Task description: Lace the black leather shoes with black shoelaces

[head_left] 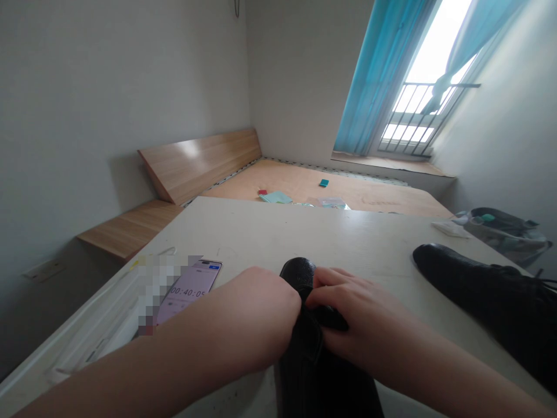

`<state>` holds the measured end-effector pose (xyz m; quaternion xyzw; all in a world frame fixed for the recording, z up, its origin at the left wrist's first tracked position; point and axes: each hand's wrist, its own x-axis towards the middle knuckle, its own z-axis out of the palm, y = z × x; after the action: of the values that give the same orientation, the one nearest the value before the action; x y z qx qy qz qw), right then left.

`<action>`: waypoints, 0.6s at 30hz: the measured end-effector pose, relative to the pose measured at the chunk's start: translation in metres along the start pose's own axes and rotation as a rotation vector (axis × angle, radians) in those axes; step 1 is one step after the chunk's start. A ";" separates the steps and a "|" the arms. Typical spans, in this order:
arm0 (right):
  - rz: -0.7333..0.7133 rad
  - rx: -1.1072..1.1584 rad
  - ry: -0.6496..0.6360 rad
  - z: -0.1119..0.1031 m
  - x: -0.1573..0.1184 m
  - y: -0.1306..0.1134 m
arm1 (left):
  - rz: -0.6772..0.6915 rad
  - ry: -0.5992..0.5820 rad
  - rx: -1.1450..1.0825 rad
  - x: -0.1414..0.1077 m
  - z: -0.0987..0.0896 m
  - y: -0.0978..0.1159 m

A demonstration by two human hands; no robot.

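A black leather shoe (304, 348) lies on the white table directly in front of me, its near part running out of the bottom of the view. My left hand (265, 319) is closed against the shoe's left side near the middle, with the fingertips curled out of sight. From the right, my right hand (348, 307) grips the shoe's upper, fingers bent over a dark edge and thumb lower down. Both hands meet at this upper part and hide some of it. Another black shoe (470, 290) with laces rests to the right, apart from my hands.
A phone (189, 293) showing a timer lies left, beside a clear plastic case (104, 325). Behind the white table (261, 226) is a bed board (369, 194) with small papers and packets. A lined bin (509, 232) stands past the right edge.
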<state>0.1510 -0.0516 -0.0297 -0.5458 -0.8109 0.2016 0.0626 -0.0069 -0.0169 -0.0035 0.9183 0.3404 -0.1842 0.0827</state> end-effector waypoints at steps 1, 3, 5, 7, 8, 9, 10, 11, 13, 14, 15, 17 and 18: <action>-0.001 -0.007 -0.003 0.001 0.001 -0.001 | 0.012 -0.009 0.007 0.001 0.000 -0.001; -0.007 -0.011 0.006 0.002 0.002 -0.002 | 0.048 -0.016 0.029 0.003 0.000 -0.003; -0.010 0.000 0.018 0.003 0.002 -0.003 | 0.080 -0.021 0.054 0.003 0.000 -0.004; -0.001 0.005 0.031 0.005 0.002 -0.004 | 0.100 0.001 0.082 -0.001 0.002 -0.005; 0.003 0.012 0.031 0.006 0.002 -0.004 | 0.109 0.018 0.094 -0.002 0.004 -0.005; 0.001 0.026 0.034 0.007 0.003 -0.004 | 0.120 0.034 0.104 -0.004 0.005 -0.005; -0.006 0.052 0.048 0.008 0.003 -0.003 | 0.128 0.052 0.111 -0.006 0.007 -0.005; -0.022 0.091 0.070 0.008 0.003 -0.001 | 0.125 0.062 0.108 -0.006 0.009 -0.005; -0.059 0.201 0.153 0.006 0.002 0.003 | 0.107 0.089 0.069 -0.007 0.011 -0.005; -0.076 0.269 0.210 0.002 0.001 0.006 | 0.080 0.116 0.029 -0.007 0.010 -0.005; -0.087 0.352 0.271 -0.003 -0.001 0.009 | 0.052 0.159 -0.021 -0.007 0.008 -0.004; -0.118 0.562 0.388 -0.016 -0.007 0.013 | -0.025 0.233 -0.141 -0.009 0.000 -0.003; -0.133 0.687 0.441 -0.024 -0.010 0.015 | -0.043 0.280 -0.190 -0.011 -0.005 -0.003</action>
<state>0.1755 -0.0500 -0.0124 -0.4699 -0.6970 0.3343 0.4262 -0.0150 -0.0203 0.0058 0.9155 0.3842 -0.0231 0.1169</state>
